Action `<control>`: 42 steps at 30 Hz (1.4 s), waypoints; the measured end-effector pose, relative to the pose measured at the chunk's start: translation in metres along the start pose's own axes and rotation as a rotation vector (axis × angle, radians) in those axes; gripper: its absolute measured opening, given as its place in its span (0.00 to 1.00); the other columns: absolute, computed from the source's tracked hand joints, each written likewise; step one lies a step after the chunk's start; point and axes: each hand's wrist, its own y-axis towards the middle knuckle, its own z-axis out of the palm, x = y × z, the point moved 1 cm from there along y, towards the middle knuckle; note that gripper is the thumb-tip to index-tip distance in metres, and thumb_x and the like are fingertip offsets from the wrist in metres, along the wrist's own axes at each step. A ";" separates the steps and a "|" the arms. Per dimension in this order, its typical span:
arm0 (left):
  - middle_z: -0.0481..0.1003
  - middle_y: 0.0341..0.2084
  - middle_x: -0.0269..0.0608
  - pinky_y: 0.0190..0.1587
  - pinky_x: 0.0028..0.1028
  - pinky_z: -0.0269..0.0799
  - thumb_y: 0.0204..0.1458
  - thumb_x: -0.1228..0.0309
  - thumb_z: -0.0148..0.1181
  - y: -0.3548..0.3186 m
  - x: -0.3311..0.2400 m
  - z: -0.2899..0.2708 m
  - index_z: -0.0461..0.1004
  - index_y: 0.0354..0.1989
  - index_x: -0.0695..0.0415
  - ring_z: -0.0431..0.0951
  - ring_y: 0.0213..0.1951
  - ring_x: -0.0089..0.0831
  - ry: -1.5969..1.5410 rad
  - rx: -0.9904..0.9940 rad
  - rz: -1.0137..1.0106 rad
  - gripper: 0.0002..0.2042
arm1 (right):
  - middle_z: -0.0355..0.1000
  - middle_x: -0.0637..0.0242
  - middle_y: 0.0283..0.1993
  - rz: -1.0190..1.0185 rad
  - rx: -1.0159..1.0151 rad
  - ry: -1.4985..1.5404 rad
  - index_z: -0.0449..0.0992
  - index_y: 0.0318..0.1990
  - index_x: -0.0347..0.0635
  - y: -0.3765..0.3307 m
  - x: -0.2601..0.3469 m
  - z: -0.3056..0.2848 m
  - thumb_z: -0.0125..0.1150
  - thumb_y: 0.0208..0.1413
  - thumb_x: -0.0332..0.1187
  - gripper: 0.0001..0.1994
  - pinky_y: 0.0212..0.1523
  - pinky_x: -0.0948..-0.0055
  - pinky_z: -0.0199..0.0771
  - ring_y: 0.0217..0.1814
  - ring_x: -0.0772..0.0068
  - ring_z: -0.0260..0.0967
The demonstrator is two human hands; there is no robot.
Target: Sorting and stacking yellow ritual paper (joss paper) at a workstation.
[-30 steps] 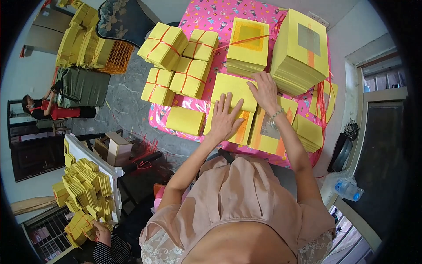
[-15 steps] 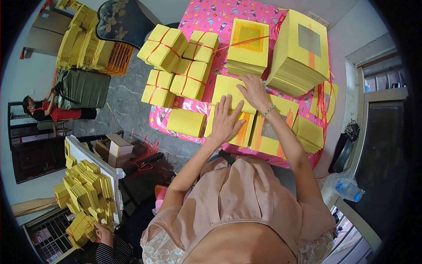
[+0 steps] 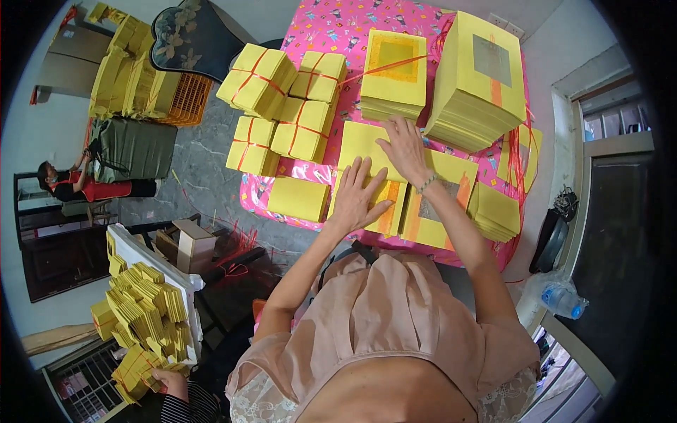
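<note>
Yellow paper point(image 3: 361, 141) beneath loosely spread fingers of left hand point(image 3: 355, 201) and right hand point(image 3: 407, 156); probably mid-fold, needing firm creasing.

- Left hand point(image 3: 356, 203): palm down, fingers spread, nearer.
- Right hand point(image 3: 405, 151): palm down, farther, thumb out left.
- Left forearm point(image 3: 302, 265) slants far and right; right forearm point(image 3: 462, 229) far and left.
</note>
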 end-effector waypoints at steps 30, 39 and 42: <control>0.56 0.68 0.60 0.70 0.53 0.49 0.55 0.47 0.57 -0.002 0.003 0.003 0.62 0.69 0.45 0.50 0.71 0.59 -0.005 0.013 -0.020 0.34 | 0.66 0.60 0.34 -0.013 0.128 0.090 0.70 0.36 0.41 -0.078 0.022 -0.017 0.61 0.57 0.29 0.06 0.39 0.60 0.71 0.39 0.56 0.69; 0.52 0.71 0.57 0.71 0.51 0.46 0.56 0.45 0.55 -0.008 0.016 -0.002 0.60 0.71 0.45 0.48 0.72 0.57 -0.054 0.055 -0.007 0.35 | 0.67 0.59 0.32 0.093 0.181 0.262 0.68 0.35 0.40 -0.072 0.018 -0.016 0.63 0.56 0.31 0.09 0.35 0.58 0.71 0.35 0.53 0.70; 0.51 0.72 0.54 0.72 0.50 0.45 0.57 0.44 0.54 -0.012 0.030 -0.010 0.59 0.72 0.47 0.47 0.73 0.55 -0.011 0.085 -0.005 0.36 | 0.67 0.60 0.31 0.153 0.199 0.209 0.68 0.34 0.41 -0.071 0.019 -0.008 0.65 0.55 0.33 0.10 0.34 0.58 0.70 0.34 0.54 0.70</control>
